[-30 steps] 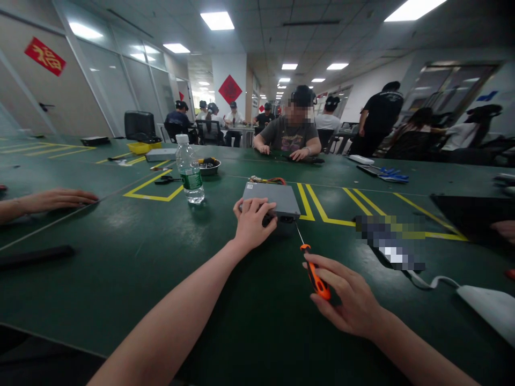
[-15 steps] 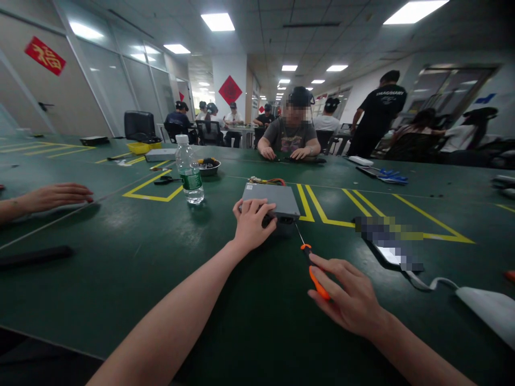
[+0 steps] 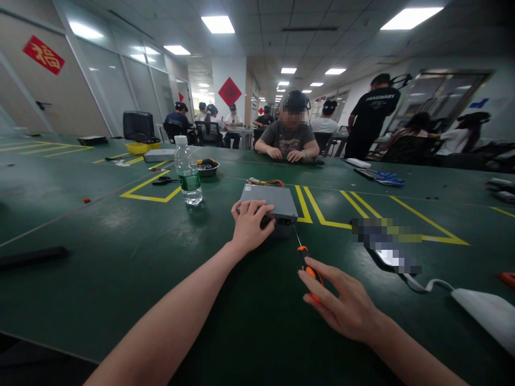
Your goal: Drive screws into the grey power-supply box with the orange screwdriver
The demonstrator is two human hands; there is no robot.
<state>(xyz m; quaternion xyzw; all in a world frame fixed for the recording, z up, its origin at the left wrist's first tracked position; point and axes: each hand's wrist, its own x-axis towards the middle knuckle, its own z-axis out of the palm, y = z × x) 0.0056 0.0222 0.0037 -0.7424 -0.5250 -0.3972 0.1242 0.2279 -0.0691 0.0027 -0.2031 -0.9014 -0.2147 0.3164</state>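
Observation:
A grey metal power supply unit (image 3: 273,200) lies on the green table in front of me, a bundle of coloured wires (image 3: 265,183) at its far side. My left hand (image 3: 252,222) grips its near left part, fingers over the top and thumb along the front face. In my right hand (image 3: 341,295) is an orange and black screwdriver (image 3: 302,258), held by the handle. Its thin shaft points up toward the unit's near right corner. Whether the tip sits in a screw is too small to tell.
Left of the unit stands a water bottle (image 3: 189,174), with a metal bowl (image 3: 207,168) behind it. A phone (image 3: 388,255) with a white cable lies to the right. Another person (image 3: 287,134) sits across the table. A black bar (image 3: 34,257) lies at left.
Another person's hand at the left has gone out of view, and a small red piece shows there. My right fingers have shifted around the screwdriver handle. My left hand keeps its hold.

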